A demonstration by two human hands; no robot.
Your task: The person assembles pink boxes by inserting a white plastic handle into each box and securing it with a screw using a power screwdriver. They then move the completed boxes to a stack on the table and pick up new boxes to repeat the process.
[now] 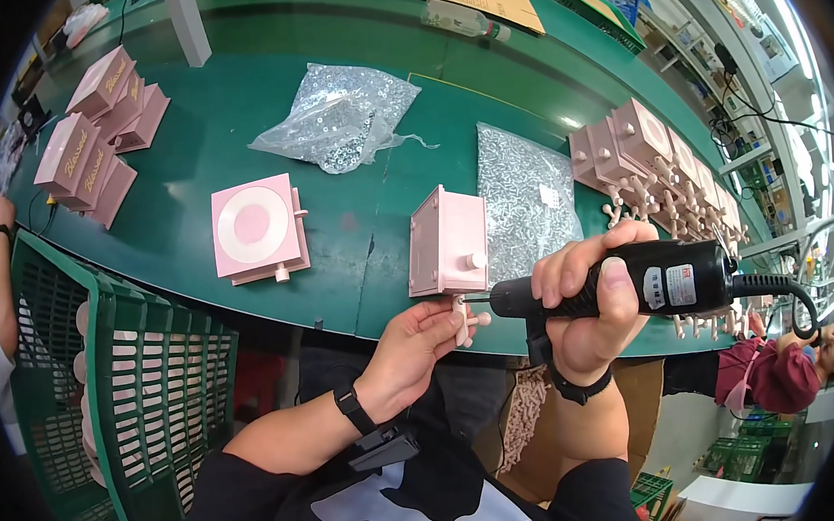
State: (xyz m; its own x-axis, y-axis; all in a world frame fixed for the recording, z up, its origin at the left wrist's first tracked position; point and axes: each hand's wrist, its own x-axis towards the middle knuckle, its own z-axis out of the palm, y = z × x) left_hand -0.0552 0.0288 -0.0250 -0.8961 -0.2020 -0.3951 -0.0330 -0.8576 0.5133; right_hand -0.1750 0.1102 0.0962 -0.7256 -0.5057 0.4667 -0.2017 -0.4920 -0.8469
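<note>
My left hand [399,359] pinches a small pink branched piece with rounded ends [463,324] at the table's front edge. In my right hand [586,298] is a black corded electric screwdriver [671,278], held sideways with its bit pointing left. The bit's tip reaches the top of the pink piece; whether a screw sits on it is too small to tell. Just beyond my left fingers stands a pink box [447,244] with a round knob on its side. Farther left, another pink box [254,228] lies with a pale ring on its top face.
Clear bags of screws [527,192] and of small metal nuts or washers [337,117] lie on the green table. Pink boxes are stacked left [94,137] and right [634,147]. A green crate [144,401] stands at left; a carton of pink parts [527,421] sits below. Other people appear at both sides.
</note>
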